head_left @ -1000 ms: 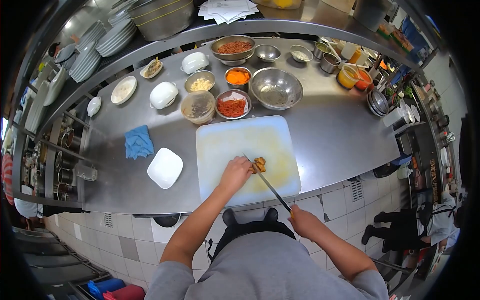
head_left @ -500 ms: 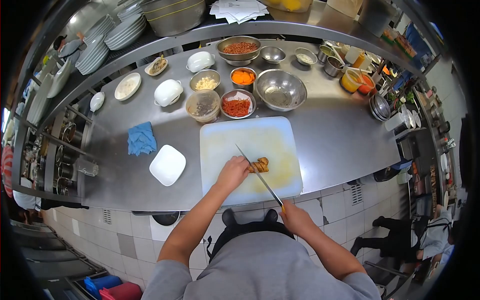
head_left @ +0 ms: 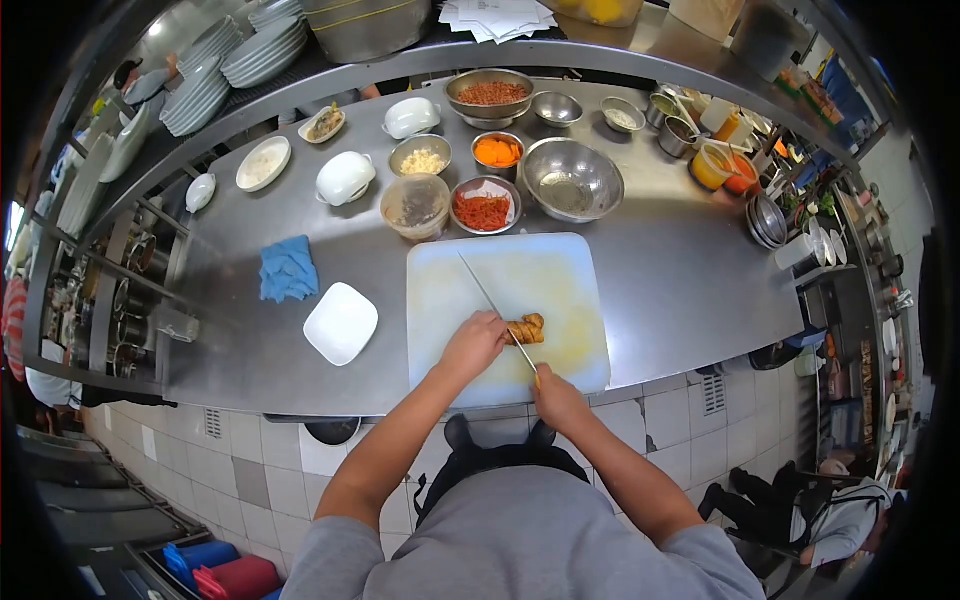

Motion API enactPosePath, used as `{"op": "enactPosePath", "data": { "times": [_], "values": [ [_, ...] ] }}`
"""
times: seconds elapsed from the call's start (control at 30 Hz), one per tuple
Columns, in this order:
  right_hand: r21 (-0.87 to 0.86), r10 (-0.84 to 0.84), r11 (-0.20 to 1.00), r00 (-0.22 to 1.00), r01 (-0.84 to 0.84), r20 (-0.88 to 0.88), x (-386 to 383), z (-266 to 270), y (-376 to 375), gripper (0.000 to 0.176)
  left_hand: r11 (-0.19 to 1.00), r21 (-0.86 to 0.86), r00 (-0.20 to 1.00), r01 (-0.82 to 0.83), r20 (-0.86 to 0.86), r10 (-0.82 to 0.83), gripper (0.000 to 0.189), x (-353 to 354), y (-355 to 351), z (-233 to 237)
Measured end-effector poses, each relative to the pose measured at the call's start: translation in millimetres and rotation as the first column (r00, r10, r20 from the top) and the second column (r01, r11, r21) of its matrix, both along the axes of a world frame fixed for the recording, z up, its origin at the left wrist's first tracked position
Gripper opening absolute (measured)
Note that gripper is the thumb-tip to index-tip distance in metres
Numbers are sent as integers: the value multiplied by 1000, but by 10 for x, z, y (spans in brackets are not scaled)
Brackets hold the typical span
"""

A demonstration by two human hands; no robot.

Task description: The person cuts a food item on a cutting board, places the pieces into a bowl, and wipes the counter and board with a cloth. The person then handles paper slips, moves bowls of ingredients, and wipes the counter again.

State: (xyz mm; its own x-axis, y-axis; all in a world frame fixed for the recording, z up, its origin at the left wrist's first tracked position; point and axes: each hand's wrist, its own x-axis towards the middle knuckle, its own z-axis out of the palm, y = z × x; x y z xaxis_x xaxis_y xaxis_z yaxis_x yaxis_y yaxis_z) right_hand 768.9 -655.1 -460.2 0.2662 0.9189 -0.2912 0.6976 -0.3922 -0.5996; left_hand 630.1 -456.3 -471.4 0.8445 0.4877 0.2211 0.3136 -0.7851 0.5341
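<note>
A white cutting board [head_left: 450, 275] lies at the front of the steel counter. On it is a browned piece of food [head_left: 526, 329], with cut lines across it; it looks like cooked meat. My left hand [head_left: 476, 345] has its fingers curled against the left end of this piece. A long knife [head_left: 480, 284] slants over the board, its tip toward the far left and its blade passing beside my left fingertips. Closed round its handle is my right hand [head_left: 560, 398], at the board's front edge.
Left of the board are a white square plate [head_left: 341, 324] and a blue cloth [head_left: 288, 268]. Behind it stand a plastic tub [head_left: 415, 207], a bowl of red shreds [head_left: 484, 210] and a large metal bowl [head_left: 572, 180]. A steel shelf [head_left: 480, 55] runs overhead. A person [head_left: 840, 515] is at the far right.
My right hand has moved forward and left, pushing the knife farther across the food toward the far left. My left hand stays on the piece. The view has shifted slightly.
</note>
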Motion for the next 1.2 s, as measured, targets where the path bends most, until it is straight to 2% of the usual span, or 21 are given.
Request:
{"op": "enactPosePath", "data": {
  "times": [0.13,0.2,0.3,0.43,0.5,0.6,0.67,0.73,0.77,0.83,0.9,1.03,1.1,1.2],
  "values": [
    [-68,-20,998,999,17,-45,113,202,109,34,994,-104,998,-17,65,24,19,-112,21,91],
    [-69,-28,997,998,25,-52,74,483,-153,29,987,-119,994,-109,3,110,22,-194,-1,161],
    [-176,3,984,1000,-8,-30,51,792,-549,33,991,-106,996,-79,-49,74,24,-199,21,126],
    [-204,30,978,1000,-31,-9,90,1096,-1016,36,993,-86,994,-77,-88,70,24,-153,52,59],
    [-417,19,909,1000,-23,-14,127,1322,-1074,35,995,-77,997,-61,-42,58,23,-170,73,12],
    [-389,52,920,998,-55,-18,193,1073,-971,34,991,-112,997,-76,-34,72,23,-162,49,-10],
    [-320,46,946,998,-57,-42,116,716,-574,32,992,-109,997,-65,-44,61,23,-177,56,11],
    [-74,33,997,999,-36,-41,37,75,-167,30,992,-104,997,-66,-41,62,24,-168,54,46],
    [-53,33,998,999,-33,-2,-12,38,66,30,992,-104,998,-66,-22,64,25,-193,54,53],
    [-35,29,999,999,-28,20,-86,110,278,31,992,-107,998,-63,-20,61,26,-295,44,30],
    [-90,-28,996,999,29,18,-119,329,247,31,983,-170,995,-67,66,79,27,-334,68,0],
    [-67,-43,997,999,42,-15,-168,767,-270,31,980,-178,991,-89,84,105,26,-427,40,-18],
    [-232,25,973,998,-11,57,-209,1008,-460,31,983,-171,990,-67,111,87,23,-426,73,-42],
    [-328,43,945,996,-14,80,-197,1145,-760,33,986,-161,994,-43,92,58,20,-400,102,-80]
  ]
}}
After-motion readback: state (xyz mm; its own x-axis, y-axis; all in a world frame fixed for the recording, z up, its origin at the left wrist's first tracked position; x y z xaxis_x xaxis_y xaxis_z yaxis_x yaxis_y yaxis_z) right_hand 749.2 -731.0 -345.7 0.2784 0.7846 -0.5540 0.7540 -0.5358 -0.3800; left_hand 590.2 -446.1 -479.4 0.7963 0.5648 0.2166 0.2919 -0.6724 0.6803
